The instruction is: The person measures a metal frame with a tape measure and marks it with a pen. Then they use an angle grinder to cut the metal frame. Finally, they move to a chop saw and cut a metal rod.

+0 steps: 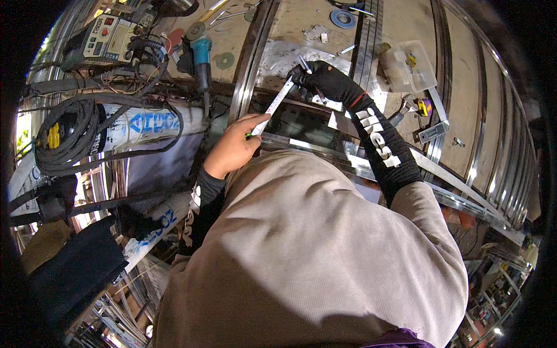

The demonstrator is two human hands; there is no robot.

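Left hand (pixel 235 148), bare, fingers curled around the near end of a white measuring tape (pixel 277 103), pinching it against a bright steel bar (pixel 301 146) that runs left to right just beyond the torso. The tape stretches diagonally away, up and to the right. Right hand (pixel 325 78), in a black glove, fingers closed on the tape's far end, over a shiny metal sheet (pixel 278 58); a short metal piece shows at the fingertips, possibly the tape's hook. Far left: blue angle grinder (pixel 201 55) beside a welding machine (pixel 107 37). Coiled black cable (pixel 72 133) lies left. Clear plastic box (pixel 409 65) sits far right.
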